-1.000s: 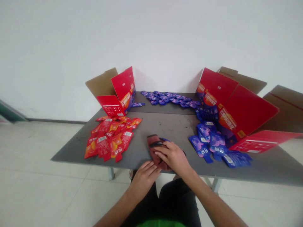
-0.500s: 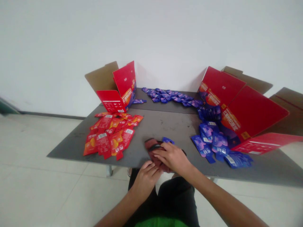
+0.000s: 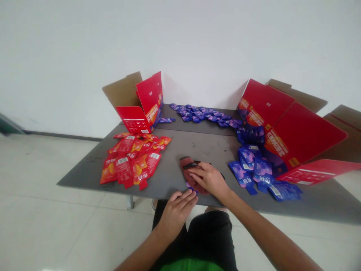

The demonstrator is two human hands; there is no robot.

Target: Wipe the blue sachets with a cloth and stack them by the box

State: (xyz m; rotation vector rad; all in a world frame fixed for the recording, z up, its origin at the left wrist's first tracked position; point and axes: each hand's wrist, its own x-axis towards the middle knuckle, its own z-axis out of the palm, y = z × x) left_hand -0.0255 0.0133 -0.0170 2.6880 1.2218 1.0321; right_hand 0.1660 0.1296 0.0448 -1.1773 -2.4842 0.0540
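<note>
Dark red pouch (image 3: 188, 170) lies at the near edge of the grey worktop (image 3: 197, 148), its long axis running away from the person, directly under the right hand (image 3: 207, 177), which presses flat on it with fingers spread, gripping nothing. The left hand (image 3: 179, 205) rests open at the edge just beside the pouch's near end, fingertips touching a purple sachet (image 3: 190, 187) there.

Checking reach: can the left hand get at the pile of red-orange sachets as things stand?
Probably yes. The left hand rests at the table's near edge, and only bare grey tabletop lies between it and the pile of red-orange sachets. Nothing stands in the way.
</note>
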